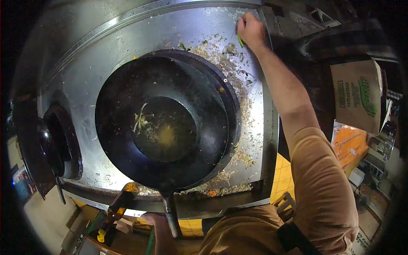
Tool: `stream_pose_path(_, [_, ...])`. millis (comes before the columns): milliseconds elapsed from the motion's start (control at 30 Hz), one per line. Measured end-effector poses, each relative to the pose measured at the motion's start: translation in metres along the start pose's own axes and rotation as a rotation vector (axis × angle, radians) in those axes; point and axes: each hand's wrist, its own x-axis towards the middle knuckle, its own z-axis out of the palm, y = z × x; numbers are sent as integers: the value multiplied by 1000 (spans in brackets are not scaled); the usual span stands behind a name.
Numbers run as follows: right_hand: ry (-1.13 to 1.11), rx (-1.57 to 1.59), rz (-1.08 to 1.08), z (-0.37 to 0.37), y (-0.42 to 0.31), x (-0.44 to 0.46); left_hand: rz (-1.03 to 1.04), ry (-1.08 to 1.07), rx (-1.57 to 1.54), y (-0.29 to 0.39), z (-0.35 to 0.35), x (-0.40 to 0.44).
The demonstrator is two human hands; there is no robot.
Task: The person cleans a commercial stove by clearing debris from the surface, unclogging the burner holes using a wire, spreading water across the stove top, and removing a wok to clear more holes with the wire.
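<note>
My right hand [251,32] is closed at the far right corner of the steel cooktop [178,23]. A narrow bright-green edge [240,41] of something sticks out under its fingers; the rest is covered, so I cannot name it. Food scraps [231,57] lie scattered on the steel close to this hand. A large black wok [114,114] sits in the middle, with a little liquid and a pale scrap in its bottom. Its handle [171,214] points toward me. Beside that handle, at the lower edge, is my left hand [155,220], its fingers hidden or too dim to make out.
Left of the wok stands a second dark pan [70,144]. A dark amber bottle with a yellow cap [114,212] is at the front edge. More scraps [229,187] line the front right. A cardboard box [357,93] stands off to the right.
</note>
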Motion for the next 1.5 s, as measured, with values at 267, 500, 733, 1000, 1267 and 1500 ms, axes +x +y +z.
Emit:
stream_pose_path(267, [-5,-20,-10,2,2,0,1,-5,-3,0,1,0])
stream_pose_path(500, [-5,16,-24,4,4,1,-1,-4,-10,-2,2,0])
stream_pose_path(733, [-49,2,3,5,5,1,-4,-6,-15,-2,1,-1])
stream_pose_path(1000, [-26,0,-10,4,5,0,-1,-6,-18,0,0,-1])
stream_pose_path(1267, [-47,2,14,5,5,1,-4,-14,-19,0,0,-2])
stream_pose_path(1500, [-21,28,-11,7,6,1,-2,-16,-25,0,0,-1])
